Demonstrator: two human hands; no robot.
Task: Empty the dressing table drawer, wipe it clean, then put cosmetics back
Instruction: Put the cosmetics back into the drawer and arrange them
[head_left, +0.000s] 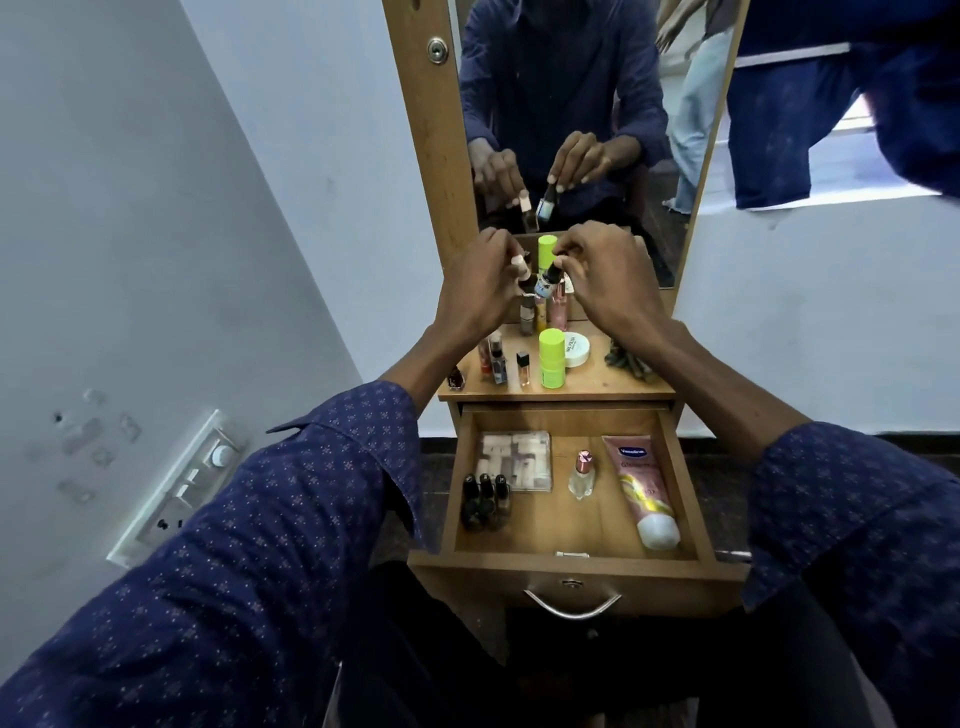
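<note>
**Two hands lift small bottles above a dressing table**

The hands hide part of each bottle. The left hand (478, 283) pinches a pale-capped bottle (521, 270); the right hand (608, 283) pinches a dark-capped dropper bottle (546, 280), label unreadable. Below, the open drawer (576, 560) holds three dark nail polishes (487, 501), a pink Vaseline tube (644, 488) and a clear box (516, 461).

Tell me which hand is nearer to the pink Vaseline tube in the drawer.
Right, though only slightly. The right hand is raised over the shelf, above the drawer side where the Vaseline tube lies. The left hand, also raised, is across toward the opposite side.
</note>
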